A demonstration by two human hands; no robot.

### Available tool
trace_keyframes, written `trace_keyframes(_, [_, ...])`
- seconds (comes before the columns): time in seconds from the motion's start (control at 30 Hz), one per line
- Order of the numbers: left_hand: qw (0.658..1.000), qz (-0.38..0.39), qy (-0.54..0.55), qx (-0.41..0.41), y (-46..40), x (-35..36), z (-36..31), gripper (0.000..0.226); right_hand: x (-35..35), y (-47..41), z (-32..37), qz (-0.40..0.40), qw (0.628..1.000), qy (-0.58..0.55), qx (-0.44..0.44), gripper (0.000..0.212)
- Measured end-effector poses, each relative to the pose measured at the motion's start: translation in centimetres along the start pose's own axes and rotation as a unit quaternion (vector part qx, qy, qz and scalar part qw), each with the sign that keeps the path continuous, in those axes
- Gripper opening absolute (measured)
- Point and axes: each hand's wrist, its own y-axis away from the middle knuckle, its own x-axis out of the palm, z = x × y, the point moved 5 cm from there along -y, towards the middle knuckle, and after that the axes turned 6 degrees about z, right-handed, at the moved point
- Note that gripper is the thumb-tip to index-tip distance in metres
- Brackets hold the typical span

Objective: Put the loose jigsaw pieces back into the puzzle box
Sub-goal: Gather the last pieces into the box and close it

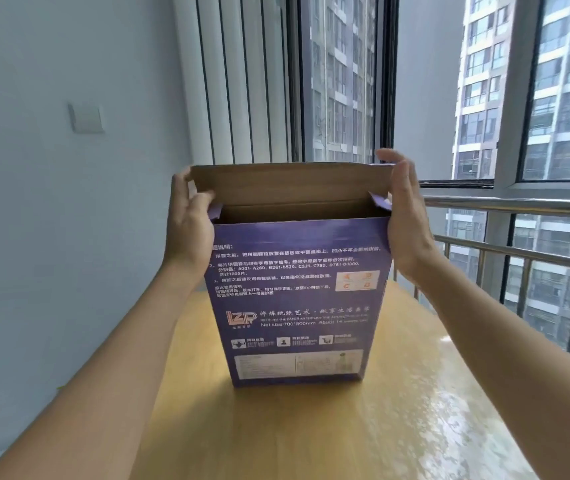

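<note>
You have one box (297,299) in front of you, purple with white print, standing upright on the wooden table (397,420), and both of your hands are on its top end. No loose pieces show anywhere on the table, and the inside of the box is too dark to tell whether any lie in it. The box is open at the top: one long brown flap (290,183) stands up at its far side, and two small purple side flaps poke up, one at each top corner. Your left hand (190,223) is at the box's left top corner, fingers curled around the left side flap (215,211), with the fingertips (204,197) reaching inside against the brown card and the thumb at the end of the long flap. Your right hand (406,216) is at the box's right top corner, held flat and nearly straight, palm against the box's right edge beside the right side flap (380,201), the fingers pointing up past the end of the long flap; it presses rather than grasps, with nothing clenched in it. Beyond the box is a window (339,81) with one metal rail (518,204) across its lower part to the right of the box, and tower blocks outside. To the left of the box, on the white wall, sits one switch plate (87,118), well above the table.
</note>
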Motion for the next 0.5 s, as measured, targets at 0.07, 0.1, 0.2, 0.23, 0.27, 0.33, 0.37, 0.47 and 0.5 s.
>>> trace_keyframes(0.07, [1.000,0.005,-0.007,0.017,-0.4,0.4,-0.6,0.011,0.0,-0.8,0.1,-0.005,1.000,-0.025,0.018,0.025])
trace_keyframes(0.1, [0.999,0.005,-0.016,0.028,-0.4,0.5,-0.7,0.014,0.0,-1.0,0.1,-0.004,0.999,-0.034,0.022,0.017])
trace_keyframes(0.2, [0.999,-0.001,-0.032,0.042,-0.2,0.5,-0.8,0.019,-0.2,-0.8,0.0,-0.015,0.999,-0.044,0.013,0.005])
trace_keyframes(0.23, [0.999,-0.003,-0.031,0.042,-0.2,0.4,-0.6,0.017,-0.4,-0.5,-0.2,-0.020,0.999,-0.044,0.006,0.003])
trace_keyframes(0.27, [0.999,-0.005,-0.025,0.038,0.0,0.4,-0.7,0.016,-0.5,-0.4,-0.2,-0.022,0.999,-0.046,0.002,0.001])
trace_keyframes(0.33, [0.999,-0.001,-0.017,0.034,0.5,0.1,-0.6,0.013,-0.6,0.0,-0.1,-0.024,0.998,-0.052,-0.004,0.008])
trace_keyframes(0.37, [0.999,0.009,-0.020,0.040,0.8,0.0,-0.6,0.012,-0.6,0.1,-0.1,-0.021,0.998,-0.050,-0.009,0.010])
trace_keyframes(0.47, [0.997,0.060,-0.013,0.056,1.7,-0.2,-0.3,0.013,-0.6,0.4,-0.1,0.000,0.999,-0.022,-0.035,0.005])
trace_keyframes(0.5, [0.996,0.067,-0.007,0.055,1.9,-0.4,-0.1,0.015,-0.7,0.4,-0.1,0.006,0.999,-0.004,-0.043,0.006])
